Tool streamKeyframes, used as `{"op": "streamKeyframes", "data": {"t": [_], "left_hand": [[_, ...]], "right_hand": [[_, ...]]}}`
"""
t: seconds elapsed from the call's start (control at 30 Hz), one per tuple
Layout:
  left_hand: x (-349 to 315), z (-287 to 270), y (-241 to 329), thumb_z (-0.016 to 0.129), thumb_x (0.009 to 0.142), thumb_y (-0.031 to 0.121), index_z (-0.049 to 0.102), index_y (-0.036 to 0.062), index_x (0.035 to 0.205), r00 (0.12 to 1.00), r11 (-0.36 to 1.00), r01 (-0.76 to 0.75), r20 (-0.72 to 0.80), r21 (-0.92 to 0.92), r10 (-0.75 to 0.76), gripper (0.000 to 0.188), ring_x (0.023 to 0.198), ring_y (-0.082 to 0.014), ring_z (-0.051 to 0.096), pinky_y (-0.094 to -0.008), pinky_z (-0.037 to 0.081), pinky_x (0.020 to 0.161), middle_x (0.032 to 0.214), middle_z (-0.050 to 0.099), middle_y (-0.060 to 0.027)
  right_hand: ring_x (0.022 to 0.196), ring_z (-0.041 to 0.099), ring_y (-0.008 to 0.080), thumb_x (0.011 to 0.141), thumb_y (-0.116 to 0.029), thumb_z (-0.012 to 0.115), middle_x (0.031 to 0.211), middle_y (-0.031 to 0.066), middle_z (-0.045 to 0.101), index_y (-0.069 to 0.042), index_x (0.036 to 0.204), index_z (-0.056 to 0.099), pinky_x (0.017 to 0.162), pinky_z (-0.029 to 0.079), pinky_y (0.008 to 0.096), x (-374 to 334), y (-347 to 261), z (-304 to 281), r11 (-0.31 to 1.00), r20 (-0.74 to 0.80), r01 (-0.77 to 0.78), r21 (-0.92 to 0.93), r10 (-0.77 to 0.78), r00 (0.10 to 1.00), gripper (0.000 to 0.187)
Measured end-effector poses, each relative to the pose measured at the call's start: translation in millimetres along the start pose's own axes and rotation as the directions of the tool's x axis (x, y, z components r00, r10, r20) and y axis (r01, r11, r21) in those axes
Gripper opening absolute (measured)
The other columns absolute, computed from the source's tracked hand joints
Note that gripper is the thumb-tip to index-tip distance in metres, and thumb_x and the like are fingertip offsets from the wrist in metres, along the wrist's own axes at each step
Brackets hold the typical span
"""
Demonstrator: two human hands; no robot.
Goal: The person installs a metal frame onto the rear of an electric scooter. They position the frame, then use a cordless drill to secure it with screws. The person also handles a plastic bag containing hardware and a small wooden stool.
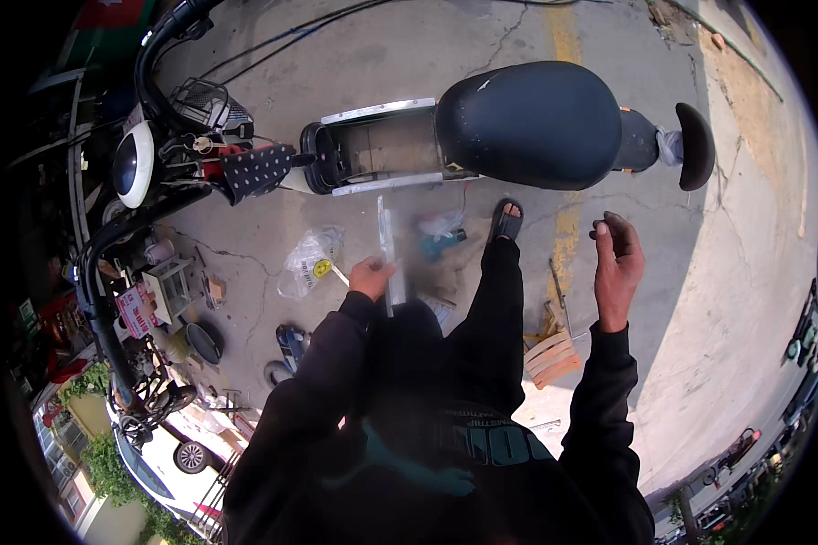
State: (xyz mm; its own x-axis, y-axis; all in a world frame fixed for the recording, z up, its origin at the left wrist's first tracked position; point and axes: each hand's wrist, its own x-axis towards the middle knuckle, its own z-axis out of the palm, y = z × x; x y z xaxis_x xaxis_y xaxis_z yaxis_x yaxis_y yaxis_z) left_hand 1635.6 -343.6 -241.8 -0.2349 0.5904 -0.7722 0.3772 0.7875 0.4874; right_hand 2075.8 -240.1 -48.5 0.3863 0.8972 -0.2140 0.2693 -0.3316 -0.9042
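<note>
My left hand is closed round a long, pale metal strip, held upright in front of my legs. Raised out to the right, my right hand has its thumb and fingers bent together, with a small dark bit at the tips that is too small to name. Ahead stands an electric scooter with a black seat. Along its footboard run two similar metal strips, a far one and a near one. Neither hand touches the scooter.
A clear plastic bag and a teal power tool, blurred, lie on the concrete. A small wooden stool is beside my right leg. At left are a black bowl and a metal frame. A white car is parked behind.
</note>
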Motion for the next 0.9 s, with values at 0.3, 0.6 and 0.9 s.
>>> {"op": "streamKeyframes", "data": {"t": [0.3, 0.6, 0.9], "left_hand": [[122.7, 57.2, 48.9, 0.083, 0.075, 0.029, 0.074, -0.0023, 0.102, 0.935, 0.954, 0.236, -0.311, 0.187, -0.17, 0.042, 0.082, -0.0219, 0.072, -0.0337, 0.056, 0.076, 0.094, 0.075, -0.0134], [212.4, 81.9, 136.8, 0.077, 0.084, 0.036, 0.069, 0.0023, 0.116, 0.964, 0.965, 0.231, -0.167, 0.126, -0.209, 0.047, 0.099, -0.0257, 0.07, -0.0354, 0.052, 0.09, 0.105, 0.074, -0.0149], [270.6, 123.7, 149.3, 0.082, 0.081, 0.024, 0.066, -0.0072, 0.112, 0.956, 0.992, 0.073, -0.276, -0.107, -0.1, 0.047, 0.097, -0.0292, 0.069, -0.0382, 0.052, 0.088, 0.105, 0.071, -0.0201]], "right_hand": [[0.099, 0.072, 0.0192, 0.093, -0.021, 0.071, 0.104, 0.0132, 0.074, 0.003, 0.119, 0.067, 0.095, 0.051, 0.0279, 233.3, -97.5, 98.9, 0.92, -0.062, 0.317, 0.23, -0.311, 0.948, 0.036], [0.108, 0.07, 0.0244, 0.101, -0.022, 0.057, 0.113, 0.0133, 0.073, -0.001, 0.122, 0.069, 0.104, 0.049, 0.0374, 255.9, -72.1, 155.8, 0.909, -0.029, 0.294, -0.296, -0.317, 0.948, 0.033], [0.088, 0.064, 0.0227, 0.1, -0.017, 0.059, 0.098, 0.0175, 0.068, 0.011, 0.129, 0.054, 0.084, 0.05, 0.0332, 260.7, -58.1, 157.7, 0.962, 0.01, 0.266, -0.059, -0.266, 0.964, 0.041]]}}
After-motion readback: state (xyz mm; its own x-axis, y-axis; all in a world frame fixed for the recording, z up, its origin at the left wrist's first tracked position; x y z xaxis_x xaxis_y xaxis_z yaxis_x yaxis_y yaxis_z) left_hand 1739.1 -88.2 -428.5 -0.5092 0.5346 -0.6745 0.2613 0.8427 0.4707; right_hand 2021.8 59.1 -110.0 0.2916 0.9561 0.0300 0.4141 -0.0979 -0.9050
